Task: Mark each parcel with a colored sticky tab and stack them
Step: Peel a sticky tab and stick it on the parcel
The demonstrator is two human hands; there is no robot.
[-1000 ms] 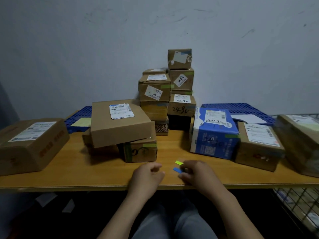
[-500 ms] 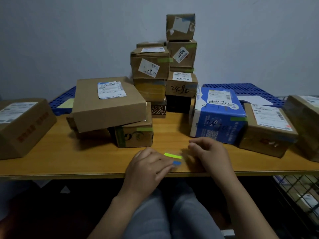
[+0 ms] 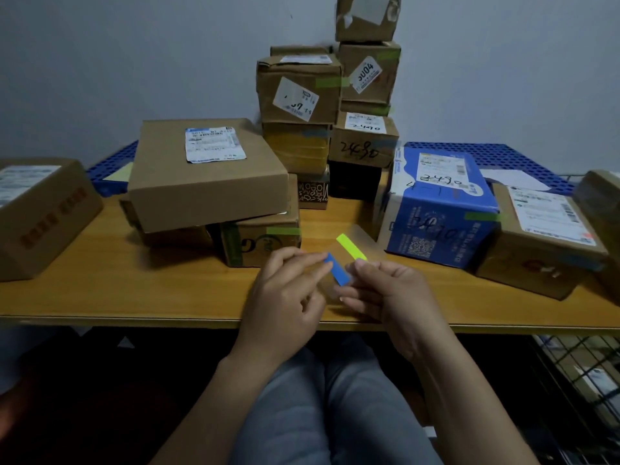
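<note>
low centre-frame, left hand [image 3: 285,290] fingers pinch the blue tab [image 3: 337,273], right hand [image 3: 392,293] fingers pinch the yellow-green tab [image 3: 351,247]; both seem feather-light, floppy and tacky, best held by an end.

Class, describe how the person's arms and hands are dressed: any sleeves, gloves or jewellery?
The left hand and the right hand are bare: no gloves, rings or watch show. The forearms carry no sleeves as far as the frame edge. Below them are grey trousers.

Left hand [image 3: 285,290] pinching blue tab [image 3: 336,273], stacked parcels [image 3: 330,105]
</note>
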